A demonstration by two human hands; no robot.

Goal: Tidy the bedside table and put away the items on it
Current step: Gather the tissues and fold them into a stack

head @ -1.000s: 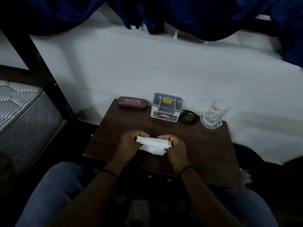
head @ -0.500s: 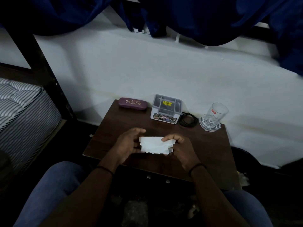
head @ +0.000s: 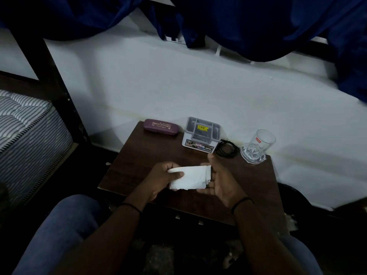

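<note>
Head view: white tissue [head: 189, 177] above near-centre tabletop [head: 139, 155]. Left hand [head: 164, 180] pinches tissue's left edge; right hand [head: 220, 181] released, fingers flat, supporting right end. Likely soft, light, tearable; hold folded edges.

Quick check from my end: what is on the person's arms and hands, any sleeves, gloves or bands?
Both forearms are bare, with no sleeves in view and no gloves. The left hand has a thin dark band round its wrist, and the right hand has a similar thin dark band. No rings or watch can be made out in the dim light.
</note>
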